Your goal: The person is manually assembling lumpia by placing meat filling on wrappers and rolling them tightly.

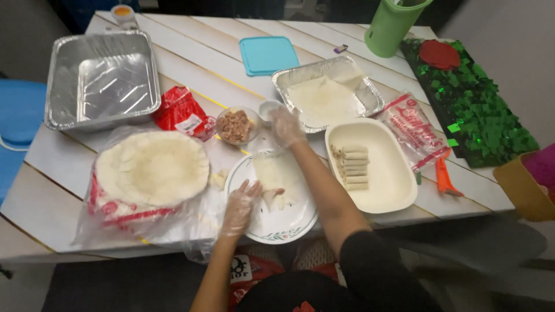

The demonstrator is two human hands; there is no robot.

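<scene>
Both hands wear clear plastic gloves. My left hand (241, 203) rests with fingers spread on the near left edge of a round plate (289, 225), touching a thin wrapper (276, 173) that lies on it with a bit of filling. My right hand (285, 125) reaches past the plate's far edge to a small white cup (267, 107); whether it grips the cup is unclear. Beside the cup stands a glass bowl of brown meat filling (235, 126). A white oval dish (384, 185) on the right holds several rolled wraps (353, 167).
A stack of round wrappers (151, 167) lies on an opened plastic bag at left. Two foil trays stand behind, an empty tray (103, 78) and one with wrapper sheets (326, 92). Also a teal lid (267, 54), green pitcher (393, 26), red packet (180, 110), orange tool (444, 176).
</scene>
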